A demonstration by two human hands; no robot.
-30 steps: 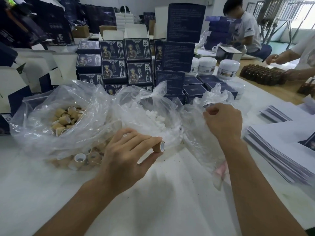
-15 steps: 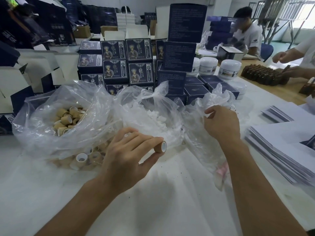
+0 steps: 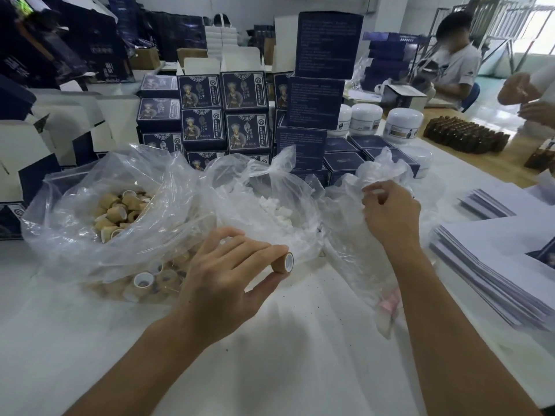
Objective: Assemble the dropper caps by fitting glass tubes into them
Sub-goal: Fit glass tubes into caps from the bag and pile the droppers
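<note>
White table (image 3: 300, 370) is crowded with clear bags (image 3: 90, 235). One tan dropper cap (image 3: 282, 263) is pinched sideways by the left hand (image 3: 222, 280); the right hand (image 3: 390, 214) is curled at the tube bag (image 3: 354, 241). Fragile glass tubes are probably best gripped mid-length.

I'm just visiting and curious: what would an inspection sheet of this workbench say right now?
Surface: white table, a few dark specks.
Job's things: tan cap pinched by left hand; bag of tan caps; bag of white pieces; clear bag that right hand grips; glass tubes not discernible.
Clutter: dark blue boxes, white jars, paper stacks.
Hands: both busy.
Cables: nothing seen.
Surroundings: other workers at the far table, brown bottles.
</note>
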